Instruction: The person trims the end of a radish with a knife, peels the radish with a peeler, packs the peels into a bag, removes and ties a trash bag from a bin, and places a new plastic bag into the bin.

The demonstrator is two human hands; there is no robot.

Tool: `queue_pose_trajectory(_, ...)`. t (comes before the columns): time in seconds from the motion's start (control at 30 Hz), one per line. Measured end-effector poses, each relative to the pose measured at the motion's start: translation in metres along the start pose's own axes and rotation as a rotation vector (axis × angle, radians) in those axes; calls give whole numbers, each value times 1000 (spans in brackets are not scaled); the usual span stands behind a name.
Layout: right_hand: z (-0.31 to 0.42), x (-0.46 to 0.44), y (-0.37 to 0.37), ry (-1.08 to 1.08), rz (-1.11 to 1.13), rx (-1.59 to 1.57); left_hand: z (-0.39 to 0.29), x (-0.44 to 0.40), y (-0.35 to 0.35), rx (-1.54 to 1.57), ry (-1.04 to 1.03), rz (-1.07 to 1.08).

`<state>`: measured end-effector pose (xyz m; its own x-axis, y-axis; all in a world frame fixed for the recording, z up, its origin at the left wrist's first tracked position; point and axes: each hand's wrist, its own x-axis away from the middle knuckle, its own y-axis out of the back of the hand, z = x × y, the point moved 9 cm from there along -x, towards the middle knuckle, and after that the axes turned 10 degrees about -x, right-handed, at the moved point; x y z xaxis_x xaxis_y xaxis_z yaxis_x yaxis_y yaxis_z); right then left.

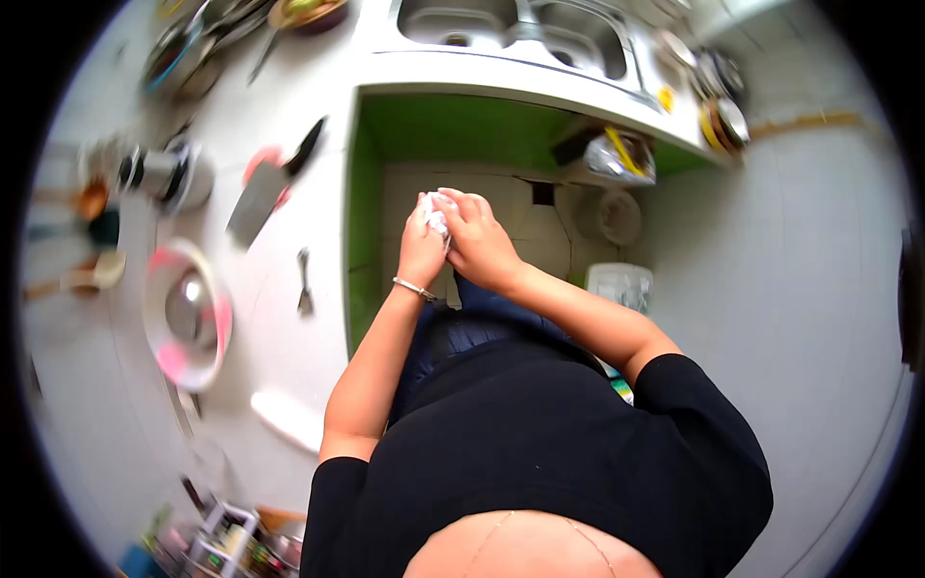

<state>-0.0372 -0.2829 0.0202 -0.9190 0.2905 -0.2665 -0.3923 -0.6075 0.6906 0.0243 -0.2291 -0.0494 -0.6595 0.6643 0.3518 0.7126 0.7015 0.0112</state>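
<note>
While clasped between left hand (pixel 418 254) and right hand (pixel 486 247), shows only in part as a white crumpled wad (pixel 437 222), cloth or tissue, impossible to tell which. Lies in front of the body, in the narrow gap between the hands, touching both, with neither clearly nearer. Runs lengthwise away from the body, as far as visible, roughly along the line of the left forearm. Held closed from both sides: gripped from the left with fingers drawn in, covered from the right with fingers bent across; far ends partly hidden, tightness hard to judge.

Worn at the left wrist: a pale bracelet (pixel 414 288). Set beyond, nearer left than right and apart from both: a white counter (pixel 260 328), bearing a broad-bladed knife (pixel 255 210), angled with dark handle pointing away from the body, and a small metal utensil (pixel 304 281). Placed farther left, a pink-and-white basin (pixel 171 362). Visible ahead, a green-walled recess (pixel 462 120) beneath a double sink (pixel 527 29). Seen closest to the camera, a black shirt (pixel 578 433).
</note>
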Motion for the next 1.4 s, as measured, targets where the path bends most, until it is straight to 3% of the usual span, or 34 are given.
queue_pose_trajectory(0.03, -16, 10, 27, -51, -63, -25, -3, -15, -31, -82, -42, 69)
queue_pose_trajectory(0.1, -68, 34, 78, -157, -201, 7, 12, -55, -104, -343, -329, 75)
queue_pose_trajectory(0.17, -120, 56, 133, -207, -325, 16, -8, -70, -184, -499, -390, 178)
queue_pose_trajectory(0.3, -258, 90, 216, -363, -530, -18, 10, -128, -317, -497, -291, 323)
queue_pose_trajectory(0.37, -328, 100, 240, -403, -529, -50, 45, -167, -375, -375, -76, 506)
queue_pose_trajectory(0.4, -357, 103, 249, -431, -531, -122, 42, -180, -394, -195, -48, 492)
queue_pose_trajectory(0.43, -387, 106, 256, -450, -532, -195, 47, -193, -402, -120, 28, 387)
queue_pose_trajectory(0.5, -434, 103, 262, -498, -512, -221, 58, -227, -409, -412, 46, 230)
queue_pose_trajectory(0.57, -482, 115, 268, -726, -637, -175, 44, -246, -395, -621, -106, 3)
queue_pose_trajectory(0.63, -523, 121, 250, -838, -561, -235, 25, -249, -380, -1132, -217, -294)
queue_pose_trajectory(0.7, -531, 108, 232, -651, -354, -94, 49, -265, -375, -1181, -197, -259)
queue_pose_trajectory(0.73, -507, 95, 246, -453, -376, 143, 49, -273, -377, -1150, -206, -203)
queue_pose_trajectory(0.77, -502, 90, 254, -456, -370, 134, 48, -279, -374, -1156, -197, -204)
queue_pose_trajectory(0.83, -505, 84, 255, -618, -176, 169, 35, -282, -401, -1303, -297, 90)
queue_pose_trajectory(0.9, -516, 80, 235, -616, -111, -22, 41, -286, -403, -1295, -382, 63)
queue_pose_trajectory(1.0, -503, 66, 199, -428, 117, -190, 44, -302, -393, -1173, -254, -47)
queue_pose_trajectory(1.13, -535, 58, 152, -470, 180, -371, 52, -306, -377, -1066, -128, -73)
queue_pose_trajectory(1.23, -555, 39, 118, -346, 278, -324, 56, -307, -372, -1005, -82, -102)
queue_pose_trajectory(1.3, -585, 36, 86, -627, 390, -227, 54, -304, -372, -1011, -79, -115)
queue_pose_trajectory(1.33, -586, 27, 87, -545, 204, -48, 52, -302, -374, -1003, -89, -104)
queue_pose_trajectory(1.4, -593, 12, 60, -468, 257, 109, 52, -303, -375, -988, -103, -91)
